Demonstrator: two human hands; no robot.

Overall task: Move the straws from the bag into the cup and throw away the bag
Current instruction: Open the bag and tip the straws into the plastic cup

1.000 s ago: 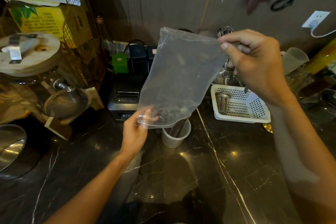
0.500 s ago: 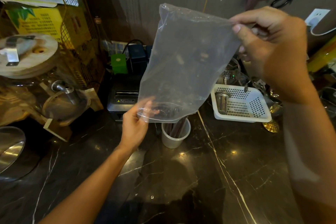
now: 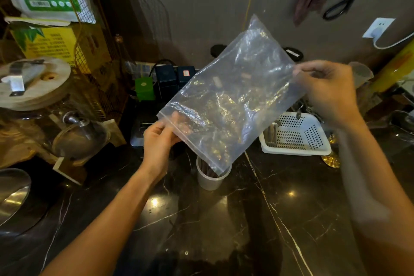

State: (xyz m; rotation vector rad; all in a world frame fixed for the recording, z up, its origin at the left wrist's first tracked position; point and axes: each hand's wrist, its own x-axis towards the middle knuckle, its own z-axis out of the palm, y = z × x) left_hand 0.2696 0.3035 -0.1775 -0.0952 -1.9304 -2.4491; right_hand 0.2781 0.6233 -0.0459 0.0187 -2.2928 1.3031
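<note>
A clear plastic zip bag (image 3: 233,101) hangs in the air over the dark marble counter, tilted, with nothing visible inside it. My left hand (image 3: 158,141) pinches its lower left edge by the zip strip. My right hand (image 3: 327,91) pinches its right corner, higher up. Below the bag's lowest corner stands a white translucent cup (image 3: 210,175) with dark straws (image 3: 207,169) upright in it. The bag's corner partly covers the cup's mouth.
A white perforated basket (image 3: 295,139) with a metal cup sits right of the cup. A receipt printer (image 3: 143,130) and small boxes stand behind my left hand. A glass jar with a wooden lid (image 3: 33,83) and a steel bowl (image 3: 11,195) are at the left.
The bag has tilted from upright to slanted. My right hand dropped lower and moved right with its corner, while my left hand rose a little, lifting the bag's mouth off the cup.
</note>
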